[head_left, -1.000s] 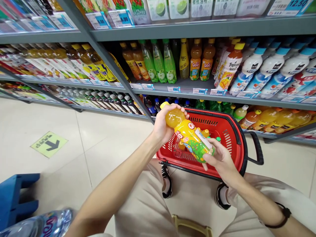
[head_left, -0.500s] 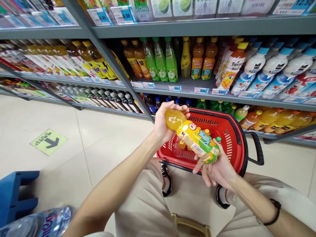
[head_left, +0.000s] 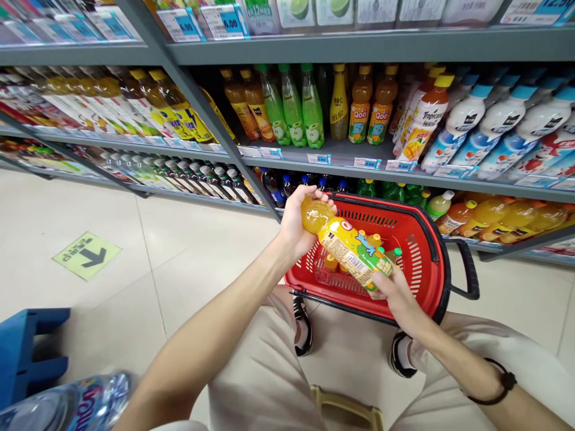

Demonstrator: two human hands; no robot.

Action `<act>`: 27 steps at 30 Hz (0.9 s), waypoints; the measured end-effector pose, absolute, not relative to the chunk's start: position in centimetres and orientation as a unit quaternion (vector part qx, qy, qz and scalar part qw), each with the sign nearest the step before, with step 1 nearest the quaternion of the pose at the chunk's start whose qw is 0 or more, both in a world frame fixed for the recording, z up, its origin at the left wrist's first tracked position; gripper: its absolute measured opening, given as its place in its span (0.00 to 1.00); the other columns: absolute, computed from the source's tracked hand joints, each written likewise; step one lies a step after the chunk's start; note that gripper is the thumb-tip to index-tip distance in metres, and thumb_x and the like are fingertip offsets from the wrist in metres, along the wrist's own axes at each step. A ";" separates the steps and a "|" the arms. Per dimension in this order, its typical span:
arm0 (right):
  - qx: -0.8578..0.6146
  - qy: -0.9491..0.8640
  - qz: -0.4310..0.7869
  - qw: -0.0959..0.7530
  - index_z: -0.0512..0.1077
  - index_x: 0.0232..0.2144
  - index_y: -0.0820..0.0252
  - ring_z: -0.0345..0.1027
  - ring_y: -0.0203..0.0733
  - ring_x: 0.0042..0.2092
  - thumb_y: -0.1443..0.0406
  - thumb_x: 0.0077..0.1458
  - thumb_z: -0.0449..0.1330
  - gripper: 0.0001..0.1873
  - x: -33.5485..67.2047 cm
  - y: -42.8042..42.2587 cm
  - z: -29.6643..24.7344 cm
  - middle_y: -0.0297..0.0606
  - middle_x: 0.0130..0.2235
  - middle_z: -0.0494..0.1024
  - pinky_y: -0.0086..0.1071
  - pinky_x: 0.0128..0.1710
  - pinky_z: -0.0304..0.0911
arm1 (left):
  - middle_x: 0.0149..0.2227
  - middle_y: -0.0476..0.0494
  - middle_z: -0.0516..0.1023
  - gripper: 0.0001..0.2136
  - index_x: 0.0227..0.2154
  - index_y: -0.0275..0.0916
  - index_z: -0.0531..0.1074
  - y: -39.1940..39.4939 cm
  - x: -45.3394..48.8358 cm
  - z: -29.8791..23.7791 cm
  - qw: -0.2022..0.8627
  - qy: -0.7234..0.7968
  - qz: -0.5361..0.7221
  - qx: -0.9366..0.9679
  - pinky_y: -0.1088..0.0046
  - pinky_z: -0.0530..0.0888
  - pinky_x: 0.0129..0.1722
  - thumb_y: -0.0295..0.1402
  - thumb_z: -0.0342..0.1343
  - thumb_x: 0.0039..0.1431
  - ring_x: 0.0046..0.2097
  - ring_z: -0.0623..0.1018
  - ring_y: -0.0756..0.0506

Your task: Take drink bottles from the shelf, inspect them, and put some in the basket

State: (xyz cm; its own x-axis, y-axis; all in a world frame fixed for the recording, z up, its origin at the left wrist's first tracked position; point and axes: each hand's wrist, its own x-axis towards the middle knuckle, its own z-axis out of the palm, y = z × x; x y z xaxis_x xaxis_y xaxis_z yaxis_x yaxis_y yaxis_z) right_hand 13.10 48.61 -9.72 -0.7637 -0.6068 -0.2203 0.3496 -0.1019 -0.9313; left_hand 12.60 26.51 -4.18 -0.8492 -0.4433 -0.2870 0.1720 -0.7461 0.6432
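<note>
A yellow Qoo juice bottle [head_left: 354,254] lies tilted between my two hands, above a red shopping basket [head_left: 422,263]. My left hand [head_left: 300,221] is closed around its cap end, so the cap is hidden. At the base, the fingers and thumb of my right hand [head_left: 399,293] grip the bottle's lower right end. Its label shows a blue character and a barcode facing up. Inside the basket, partly covered by the bottle, are several bottles, among them one with an orange cap [head_left: 331,262] and one with a green cap [head_left: 397,252].
Beyond the basket stands a grey shelf [head_left: 287,157] with rows of drink bottles, including green apple drinks [head_left: 291,114] and small Qoo bottles [head_left: 359,114]. The basket's black handle [head_left: 469,269] sticks out right. A blue plastic stool-like object [head_left: 31,341] and a water bottle [head_left: 76,404] are lower left.
My right hand has turned from an open palm under the bottle's base to gripping that end from the side. The bottle has rolled slightly. My left hand stays at the cap end.
</note>
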 end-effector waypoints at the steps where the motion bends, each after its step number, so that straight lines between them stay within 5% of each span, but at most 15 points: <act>1: -0.142 0.594 -0.726 0.316 0.73 0.50 0.54 0.78 0.47 0.48 0.49 0.50 0.74 0.30 13.1 48.6 -9.8 0.42 0.50 0.83 0.35 0.42 0.77 | 0.24 0.51 0.72 0.08 0.23 0.38 0.69 26.5 12.6 -4.1 0.171 -0.312 -0.909 0.218 0.70 0.78 0.43 0.32 0.60 0.55 0.29 0.75 0.51; 5: -0.210 0.598 -0.704 0.320 0.74 0.51 0.56 0.78 0.49 0.51 0.54 0.53 0.74 0.26 12.8 48.9 -9.9 0.44 0.50 0.83 0.40 0.52 0.75 | 0.25 0.51 0.72 0.08 0.23 0.38 0.69 26.4 12.6 -3.9 0.161 -0.306 -0.913 0.217 0.70 0.78 0.43 0.32 0.60 0.56 0.29 0.75 0.51; 8: -0.199 0.603 -0.696 0.335 0.75 0.41 0.59 0.77 0.44 0.37 0.50 0.51 0.74 0.24 12.7 49.1 -9.7 0.41 0.38 0.83 0.35 0.38 0.76 | 0.25 0.50 0.73 0.08 0.24 0.38 0.69 26.5 12.7 -4.1 0.153 -0.310 -0.916 0.203 0.70 0.78 0.42 0.33 0.61 0.55 0.30 0.76 0.50; 13: -0.159 0.602 -0.693 0.365 0.66 0.30 0.56 0.61 0.36 0.20 0.37 0.52 0.66 0.31 12.7 49.2 -9.7 0.35 0.22 0.73 0.31 0.20 0.61 | 0.27 0.49 0.74 0.09 0.23 0.37 0.70 26.8 12.8 -4.4 0.151 -0.328 -0.914 0.186 0.70 0.77 0.39 0.34 0.62 0.54 0.31 0.77 0.49; 21: -0.201 0.540 -0.696 0.428 0.73 0.34 0.61 0.64 0.38 0.19 0.32 0.60 0.51 0.38 12.6 49.5 -11.8 0.40 0.22 0.76 0.31 0.20 0.49 | 0.26 0.49 0.74 0.09 0.23 0.37 0.69 27.0 12.8 -4.0 0.153 -0.333 -0.911 0.189 0.71 0.77 0.41 0.34 0.61 0.53 0.31 0.76 0.50; 27: -0.179 0.454 -0.704 0.516 0.79 0.31 0.66 0.64 0.38 0.16 0.30 0.58 0.48 0.46 12.7 48.9 -9.4 0.46 0.22 0.78 0.30 0.19 0.44 | 0.28 0.49 0.75 0.08 0.25 0.37 0.71 27.0 12.8 -4.3 0.150 -0.347 -0.908 0.180 0.70 0.76 0.40 0.35 0.61 0.52 0.32 0.77 0.49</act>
